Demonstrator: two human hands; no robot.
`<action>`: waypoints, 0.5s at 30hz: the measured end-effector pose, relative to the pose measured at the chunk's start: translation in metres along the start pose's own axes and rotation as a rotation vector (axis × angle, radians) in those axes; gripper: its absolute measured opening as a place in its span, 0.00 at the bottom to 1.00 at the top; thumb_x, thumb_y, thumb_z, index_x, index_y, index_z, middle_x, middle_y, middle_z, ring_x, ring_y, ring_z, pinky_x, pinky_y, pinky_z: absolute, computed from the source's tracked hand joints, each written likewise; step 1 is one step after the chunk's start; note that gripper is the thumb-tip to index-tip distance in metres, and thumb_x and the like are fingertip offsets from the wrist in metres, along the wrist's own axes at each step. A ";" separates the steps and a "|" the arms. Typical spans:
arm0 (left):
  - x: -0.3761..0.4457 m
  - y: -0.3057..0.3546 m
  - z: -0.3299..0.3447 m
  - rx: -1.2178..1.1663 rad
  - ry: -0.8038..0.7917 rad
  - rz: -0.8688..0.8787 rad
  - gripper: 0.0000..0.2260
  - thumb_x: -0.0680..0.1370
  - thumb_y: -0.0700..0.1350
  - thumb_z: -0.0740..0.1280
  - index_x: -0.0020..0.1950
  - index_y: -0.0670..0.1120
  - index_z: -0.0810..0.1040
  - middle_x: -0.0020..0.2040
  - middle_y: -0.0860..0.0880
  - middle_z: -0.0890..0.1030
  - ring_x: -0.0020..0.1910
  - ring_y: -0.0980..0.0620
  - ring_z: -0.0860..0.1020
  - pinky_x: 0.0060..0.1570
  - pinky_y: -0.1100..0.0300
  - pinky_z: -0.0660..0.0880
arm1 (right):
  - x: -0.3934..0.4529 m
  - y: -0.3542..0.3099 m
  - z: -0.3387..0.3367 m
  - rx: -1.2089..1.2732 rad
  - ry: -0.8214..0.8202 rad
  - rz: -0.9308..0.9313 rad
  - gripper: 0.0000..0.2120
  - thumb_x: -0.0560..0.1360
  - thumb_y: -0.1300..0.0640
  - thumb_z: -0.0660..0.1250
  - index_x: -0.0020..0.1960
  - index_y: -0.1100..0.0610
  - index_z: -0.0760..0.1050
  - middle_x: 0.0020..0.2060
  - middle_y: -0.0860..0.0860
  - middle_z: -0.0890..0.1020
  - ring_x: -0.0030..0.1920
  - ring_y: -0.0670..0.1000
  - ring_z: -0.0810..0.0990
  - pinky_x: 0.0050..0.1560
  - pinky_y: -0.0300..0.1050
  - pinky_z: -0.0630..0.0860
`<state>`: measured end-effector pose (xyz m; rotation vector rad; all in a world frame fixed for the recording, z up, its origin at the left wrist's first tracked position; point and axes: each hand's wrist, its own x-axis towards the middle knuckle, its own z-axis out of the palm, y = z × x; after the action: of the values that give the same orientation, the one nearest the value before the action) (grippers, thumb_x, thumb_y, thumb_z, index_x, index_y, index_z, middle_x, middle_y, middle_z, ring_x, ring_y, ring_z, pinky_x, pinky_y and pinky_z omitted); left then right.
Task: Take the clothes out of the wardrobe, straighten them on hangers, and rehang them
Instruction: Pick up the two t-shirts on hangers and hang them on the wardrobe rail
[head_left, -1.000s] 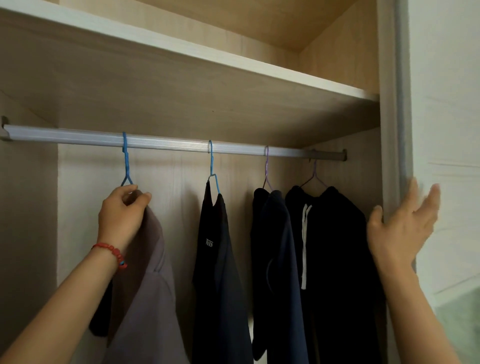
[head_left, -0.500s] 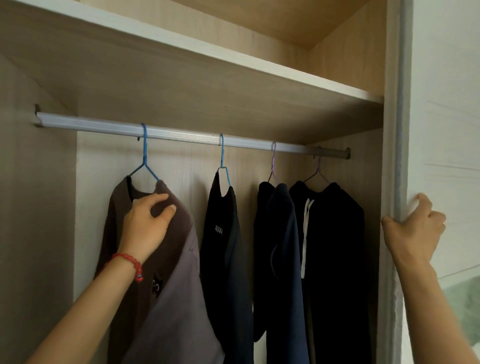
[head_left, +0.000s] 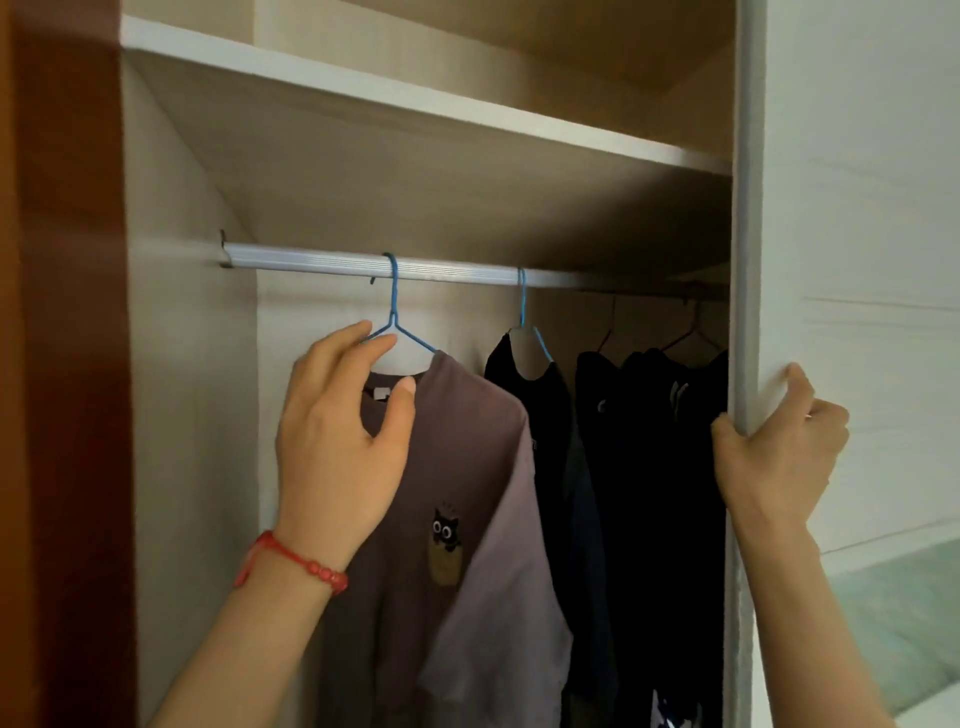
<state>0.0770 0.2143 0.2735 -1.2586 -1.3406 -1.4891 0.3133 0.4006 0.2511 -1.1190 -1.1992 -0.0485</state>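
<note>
A mauve T-shirt (head_left: 467, 467) with a small cat patch hangs on a blue wire hanger (head_left: 395, 306) from the silver rail (head_left: 311, 260). My left hand (head_left: 337, 431), with a red bead bracelet, holds the shirt's collar at the hanger's left arm, thumb on the neckline and fingers over the wire. To the right, a black shirt (head_left: 540, 395) hangs on a second blue hanger (head_left: 522, 306). Further dark clothes (head_left: 654, 467) hang beyond it on thin dark hangers. My right hand (head_left: 774, 447) grips the edge of the white sliding door (head_left: 748, 208).
A wooden shelf (head_left: 415, 98) runs just above the rail. A dark brown panel (head_left: 62, 364) stands at the far left. The door edge hides the rail's right end and part of the dark clothes. A pale green surface (head_left: 893, 613) shows at the lower right.
My left hand has risen from the shirt's chest to its collar and hanger. The right hand has closed round the door edge, which now covers more of the right-hand clothes.
</note>
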 end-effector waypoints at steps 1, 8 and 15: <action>-0.001 0.002 -0.009 0.017 0.021 0.039 0.17 0.73 0.48 0.60 0.57 0.43 0.78 0.60 0.44 0.77 0.60 0.48 0.73 0.59 0.73 0.59 | -0.010 -0.010 0.000 -0.001 -0.005 -0.012 0.33 0.70 0.59 0.68 0.71 0.59 0.58 0.60 0.67 0.67 0.59 0.67 0.66 0.59 0.59 0.68; -0.002 0.001 -0.084 0.138 0.221 0.341 0.13 0.77 0.44 0.61 0.56 0.39 0.77 0.60 0.38 0.76 0.63 0.45 0.68 0.64 0.52 0.64 | -0.083 -0.077 -0.003 0.043 -0.046 -0.090 0.33 0.72 0.53 0.69 0.72 0.56 0.58 0.62 0.62 0.68 0.62 0.61 0.66 0.57 0.55 0.70; 0.001 -0.048 -0.143 0.181 0.203 0.233 0.18 0.79 0.48 0.57 0.68 0.43 0.68 0.70 0.48 0.64 0.72 0.50 0.59 0.71 0.47 0.61 | -0.141 -0.128 -0.003 0.146 -0.046 -0.206 0.29 0.74 0.41 0.59 0.70 0.53 0.63 0.61 0.56 0.69 0.60 0.54 0.67 0.49 0.45 0.67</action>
<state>0.0057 0.0816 0.2684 -1.0770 -1.1267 -1.2668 0.1832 0.2633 0.2300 -0.8713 -1.3344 -0.0913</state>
